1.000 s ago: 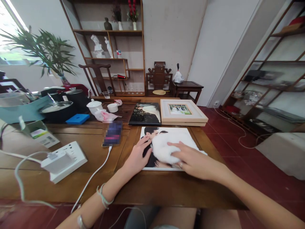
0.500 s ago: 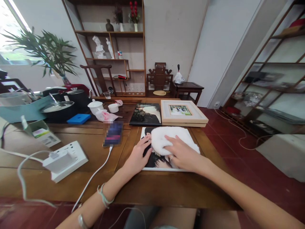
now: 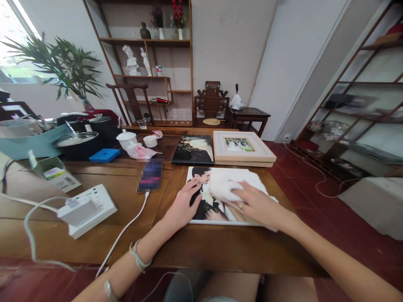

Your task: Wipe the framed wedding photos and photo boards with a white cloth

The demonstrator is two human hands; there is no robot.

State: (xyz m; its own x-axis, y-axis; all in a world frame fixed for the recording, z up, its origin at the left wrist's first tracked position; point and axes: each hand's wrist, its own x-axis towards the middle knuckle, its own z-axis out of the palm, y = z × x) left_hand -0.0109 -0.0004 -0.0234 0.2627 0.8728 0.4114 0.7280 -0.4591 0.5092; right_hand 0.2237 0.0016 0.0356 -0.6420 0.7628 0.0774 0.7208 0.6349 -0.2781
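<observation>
Cloth [image 3: 225,186], one, under right hand [image 3: 258,205], on one picture [image 3: 208,207].

We're looking at a home living/tea room, prob.: carved wooden chairs [image 3: 210,100] & open shelving [image 3: 151,63] w/ statuettes and vases are standing at the far wall, a potted plant [image 3: 59,67] is sitting far left by the window, and cooking pots [image 3: 77,140] are crowding the wooden table [image 3: 94,235].

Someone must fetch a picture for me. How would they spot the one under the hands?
On the wooden table, three pictures lie at the right end. It is the nearest, a frameless print of a couple, under the left hand, right hand and white cloth; the dark print and pale frame lie behind.
</observation>
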